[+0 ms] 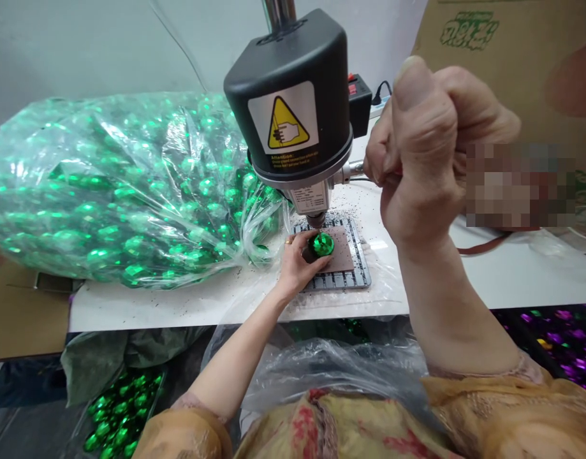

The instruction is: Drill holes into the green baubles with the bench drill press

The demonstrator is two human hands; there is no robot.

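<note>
My left hand (295,262) grips a shiny green faceted ball (324,243) from its left side, fingers and thumb curled round it. The ball rests over a flat brown board (344,255) on the slotted metal base (362,271) of a small bench drill press (287,95). Right above the ball is the machine's chuck (315,220). Raised at the right of the black drill head, my right hand (424,146) is closed in a fist round the press's lever (356,169); the fist hides most of the lever.
A large clear bag (115,191) full of green balls lies left of the press on the white table (144,309). More green balls (120,408) sit below at the left. Purple ornaments (570,350) show at lower right. A cardboard box (446,38) stands behind my right hand. Brown shavings dot the table.
</note>
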